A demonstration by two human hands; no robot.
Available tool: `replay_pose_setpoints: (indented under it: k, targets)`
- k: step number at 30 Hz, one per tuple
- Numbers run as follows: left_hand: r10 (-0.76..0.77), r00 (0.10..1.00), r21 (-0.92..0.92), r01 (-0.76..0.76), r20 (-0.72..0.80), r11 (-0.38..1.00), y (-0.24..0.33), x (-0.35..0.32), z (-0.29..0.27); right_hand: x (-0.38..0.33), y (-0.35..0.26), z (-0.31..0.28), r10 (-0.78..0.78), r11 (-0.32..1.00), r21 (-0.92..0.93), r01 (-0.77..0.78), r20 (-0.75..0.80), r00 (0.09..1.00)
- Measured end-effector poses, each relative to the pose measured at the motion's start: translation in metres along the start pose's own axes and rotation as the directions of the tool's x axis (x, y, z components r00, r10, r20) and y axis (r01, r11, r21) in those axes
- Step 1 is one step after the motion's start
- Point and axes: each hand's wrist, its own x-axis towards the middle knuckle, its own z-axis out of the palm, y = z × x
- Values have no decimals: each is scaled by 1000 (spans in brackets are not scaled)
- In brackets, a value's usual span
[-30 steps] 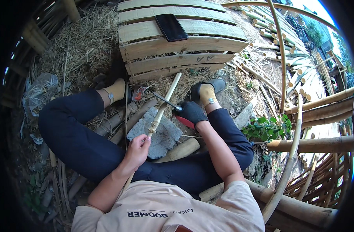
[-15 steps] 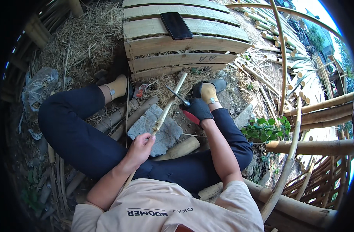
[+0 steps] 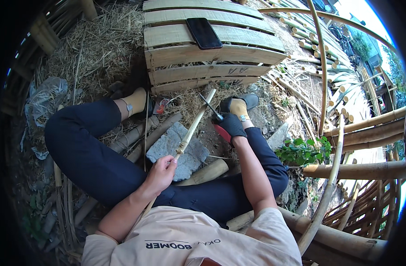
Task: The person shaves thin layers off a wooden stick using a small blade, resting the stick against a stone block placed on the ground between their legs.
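We sit low with our knees bent outward, a pale stick (image 3: 195,125) slanting up and away between our legs. Our left hand (image 3: 161,174) is bare, its fingers curled round the stick below a rough joint, thumb laid along the upper side; the tail of the stick runs back under our forearm toward our shirt (image 3: 180,230). Our right hand (image 3: 229,127) wears a black glove with red on its palm side, and its fingers are wrapped round the handle of a knife (image 3: 210,106). The blade crosses the stick near its far end, its tip beyond the left side; we cannot tell whether the edge touches the wood.

Beneath the middle of the stick lies a grey stone (image 3: 167,141), with a short log (image 3: 209,171) just beside it, nearer to us. Ahead of our feet stands a slatted crate (image 3: 167,36), and a dark phone (image 3: 203,33) lies on its top. Straw (image 3: 96,55) covers the ground to the left, with a clear plastic bag (image 3: 51,95) near our left knee. On the right we have a leafy plant (image 3: 301,151) and, farther off, stacked bamboo (image 3: 342,84).
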Motion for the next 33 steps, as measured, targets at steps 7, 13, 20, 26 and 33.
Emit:
replay_pose_setpoints:
  k: [7,13,20,26,33]
  targets:
    - [-4,1000,-26,4,3,1000,3,0,-3,-26,-31,-8,-158,988,6,157,50,986]
    - [154,978,263,-113,-139,958,-4,1,-4,-16,-39,2,-165,983,-75,168,49,985]
    - [123,982,260,-82,-146,962,3,-2,-2,0,-24,19,-102,995,-27,100,-54,993]
    - [85,994,161,-73,-65,984,-5,1,1,1,-8,6,-35,999,19,36,-53,998]
    - [78,994,159,-65,-79,985,-5,1,-5,-9,-34,14,-187,982,10,187,55,981]
